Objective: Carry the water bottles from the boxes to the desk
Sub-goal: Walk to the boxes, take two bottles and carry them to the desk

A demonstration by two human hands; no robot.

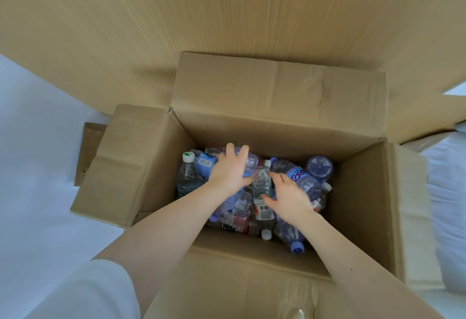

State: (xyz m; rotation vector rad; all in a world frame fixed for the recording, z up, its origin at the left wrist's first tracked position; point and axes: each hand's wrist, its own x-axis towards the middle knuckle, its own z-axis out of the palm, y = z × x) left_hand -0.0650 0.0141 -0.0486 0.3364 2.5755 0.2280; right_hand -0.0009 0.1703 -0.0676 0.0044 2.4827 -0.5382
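Note:
An open cardboard box (282, 129) holds several plastic water bottles, most of them bluish and lying on their sides. My left hand (230, 169) reaches in and grips a blue-tinted bottle (251, 161) near the back left, fingers curled over it. My right hand (287, 196) closes around a clear bottle (262, 182) in the middle, thumb below it and fingers above. A clear bottle with a white and green cap (187, 174) stands at the left wall. Another blue bottle with a pink-lettered label (302, 180) lies to the right.
The box flaps are folded outward on all sides. A larger cardboard sheet or box (227, 15) rises behind it. A pale floor (37, 142) lies to the left, and a white soft object (448, 192) sits at the right edge.

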